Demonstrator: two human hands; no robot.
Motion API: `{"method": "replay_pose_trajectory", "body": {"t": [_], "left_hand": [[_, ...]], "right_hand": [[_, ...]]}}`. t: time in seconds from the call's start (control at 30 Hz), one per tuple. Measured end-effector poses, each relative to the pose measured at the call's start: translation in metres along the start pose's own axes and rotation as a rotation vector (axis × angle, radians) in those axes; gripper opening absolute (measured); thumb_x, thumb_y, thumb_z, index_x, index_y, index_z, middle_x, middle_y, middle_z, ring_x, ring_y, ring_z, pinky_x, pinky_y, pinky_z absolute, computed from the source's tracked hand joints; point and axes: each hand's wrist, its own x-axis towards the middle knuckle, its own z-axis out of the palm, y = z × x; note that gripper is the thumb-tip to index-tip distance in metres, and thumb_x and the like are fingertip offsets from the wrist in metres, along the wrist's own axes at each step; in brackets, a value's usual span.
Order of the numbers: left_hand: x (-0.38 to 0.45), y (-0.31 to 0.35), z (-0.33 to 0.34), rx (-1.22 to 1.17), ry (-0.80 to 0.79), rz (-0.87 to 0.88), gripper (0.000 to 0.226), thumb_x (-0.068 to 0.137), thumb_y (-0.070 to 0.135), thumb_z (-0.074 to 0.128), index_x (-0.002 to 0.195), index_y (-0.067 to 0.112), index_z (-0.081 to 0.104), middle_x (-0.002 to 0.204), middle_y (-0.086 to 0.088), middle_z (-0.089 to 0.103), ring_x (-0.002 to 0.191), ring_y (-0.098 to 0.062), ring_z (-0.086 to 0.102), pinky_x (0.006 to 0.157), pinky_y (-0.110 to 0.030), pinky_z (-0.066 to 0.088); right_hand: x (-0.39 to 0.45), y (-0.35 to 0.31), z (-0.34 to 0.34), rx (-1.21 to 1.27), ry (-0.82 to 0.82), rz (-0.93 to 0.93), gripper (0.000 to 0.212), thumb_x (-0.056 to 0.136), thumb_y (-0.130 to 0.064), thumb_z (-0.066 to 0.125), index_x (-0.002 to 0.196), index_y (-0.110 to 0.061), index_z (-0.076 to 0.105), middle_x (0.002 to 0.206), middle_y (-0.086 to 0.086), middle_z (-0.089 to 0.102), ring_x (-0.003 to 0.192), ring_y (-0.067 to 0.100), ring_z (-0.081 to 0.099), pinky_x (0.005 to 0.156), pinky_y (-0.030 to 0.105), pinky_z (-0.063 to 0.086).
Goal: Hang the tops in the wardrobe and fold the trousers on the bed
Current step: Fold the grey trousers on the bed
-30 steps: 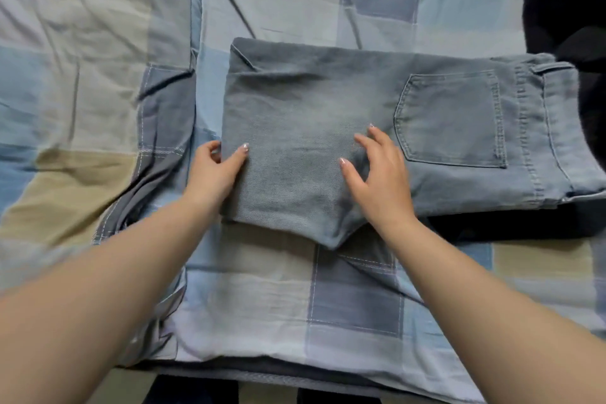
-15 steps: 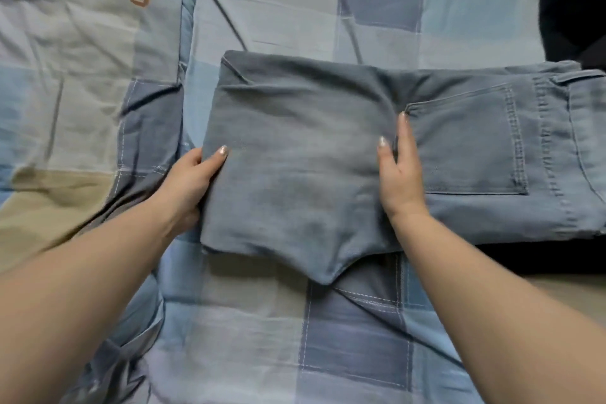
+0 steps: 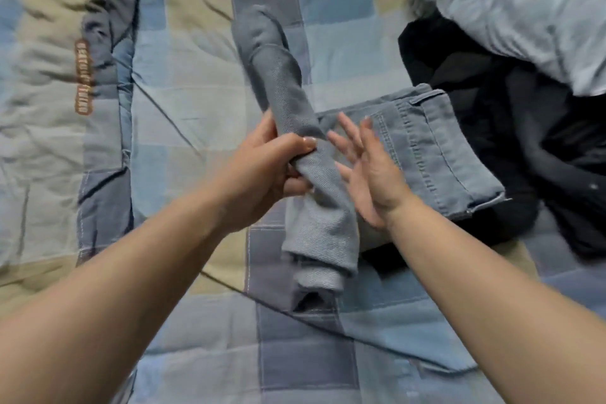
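Grey-blue jeans [image 3: 423, 151] lie on the checked bedspread [image 3: 183, 82], waistband end flat at the right. My left hand [image 3: 262, 174] grips the folded leg part and holds it raised on edge over the middle of the jeans. My right hand [image 3: 367, 167] is just to the right of that raised fold, fingers spread and straight, its palm toward the fold, over the flat pocket part. The frame is blurred by motion.
Black clothing [image 3: 511, 154] lies under and beside the jeans at the right. A pale blue garment [image 3: 518, 10] is heaped at the top right. A brown label [image 3: 82, 75] is sewn on the bedspread at the left.
The folded leg part lay flat under both hands; now my left hand has lifted it upright toward the waistband. My right hand has come off the cloth and spread. The view shifted.
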Motion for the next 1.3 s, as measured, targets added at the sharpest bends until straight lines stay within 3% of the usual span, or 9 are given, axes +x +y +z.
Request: {"method": "replay_pose_trajectory", "body": {"t": [0.1,0.2,0.33,0.47,0.57,0.7,0.87,1.03,1.3], "left_hand": [[0.038,-0.002,0.055,0.033,-0.106,-0.008,0.036,0.08,0.005,0.047,0.112,0.021,0.047,0.087,-0.01,0.059,0.066,-0.028,0.048,0.049,-0.024,0.04],[0.075,-0.008,0.105,0.061,-0.166,0.002,0.053,0.085,0.003,0.045,0.131,0.028,0.04,0.069,0.004,0.063,0.05,-0.01,0.054,0.046,-0.019,0.048],[0.112,-0.035,0.152,0.207,-0.166,-0.05,0.071,0.092,0.004,0.047,0.147,0.04,0.02,0.088,-0.007,0.059,0.059,-0.012,0.055,0.058,-0.027,0.056],[0.12,-0.079,0.164,0.412,-0.207,-0.187,0.066,0.094,0.011,0.056,0.148,0.033,0.024,0.102,-0.006,0.064,0.09,-0.017,0.061,0.085,-0.033,0.049],[0.105,-0.114,0.152,0.603,-0.141,-0.171,0.046,0.092,0.007,0.056,0.136,0.019,0.049,0.114,-0.003,0.066,0.098,-0.011,0.059,0.091,-0.025,0.044],[0.08,-0.137,0.102,0.759,0.247,0.049,0.025,0.087,0.008,0.059,0.098,0.029,0.064,0.094,0.01,0.068,0.082,0.008,0.06,0.083,-0.01,0.045],[0.067,-0.132,0.031,0.705,0.716,-0.025,0.034,0.082,0.012,0.068,0.116,0.012,0.059,0.112,-0.009,0.063,0.101,-0.017,0.061,0.097,-0.037,0.049],[0.066,-0.13,0.013,0.244,0.46,-0.455,0.056,0.085,0.034,0.07,0.133,0.016,0.047,0.123,0.002,0.062,0.108,-0.019,0.062,0.074,-0.034,0.055],[0.047,-0.138,-0.004,0.205,0.5,-0.266,0.026,0.084,0.018,0.072,0.107,0.009,0.065,0.097,-0.001,0.073,0.087,-0.013,0.069,0.071,-0.023,0.053]], "right_hand": [[-0.009,-0.046,-0.021,0.026,-0.105,-0.021,0.055,0.097,-0.054,0.023,0.124,-0.017,0.054,0.099,0.004,0.072,0.088,0.015,0.07,0.076,0.028,0.057],[-0.013,-0.085,-0.06,0.006,-0.094,0.0,0.059,0.099,-0.053,0.022,0.093,-0.014,0.067,0.061,0.0,0.067,0.058,0.011,0.066,0.055,0.02,0.053],[-0.018,-0.117,-0.121,-0.077,0.023,0.046,0.053,0.093,-0.056,0.04,0.121,-0.013,0.058,0.078,0.003,0.066,0.06,0.014,0.065,0.058,0.024,0.054],[-0.014,-0.11,-0.17,-0.604,0.222,0.215,0.051,0.087,-0.053,0.057,0.128,-0.023,0.055,0.131,0.002,0.057,0.114,0.02,0.058,0.098,0.038,0.046],[-0.016,-0.088,-0.19,-0.94,0.355,0.2,0.031,0.087,-0.041,0.063,0.106,-0.017,0.064,0.11,0.003,0.064,0.091,0.015,0.06,0.076,0.02,0.047],[-0.016,-0.065,-0.199,-1.285,0.44,0.041,0.028,0.089,-0.038,0.06,0.101,-0.013,0.064,0.103,0.006,0.066,0.101,0.029,0.06,0.073,0.029,0.038],[-0.016,-0.058,-0.219,-1.244,0.574,-0.022,0.032,0.09,-0.039,0.059,0.106,-0.012,0.064,0.107,0.009,0.066,0.102,0.03,0.058,0.081,0.035,0.045],[-0.009,-0.051,-0.221,-0.842,0.419,0.225,0.059,0.078,-0.051,0.069,0.125,-0.016,0.06,0.122,0.003,0.063,0.109,0.023,0.059,0.101,0.04,0.044],[-0.035,-0.023,-0.208,-0.501,0.321,0.39,0.03,0.08,-0.035,0.072,0.104,-0.018,0.068,0.097,0.001,0.074,0.087,0.018,0.07,0.074,0.031,0.054]]}}
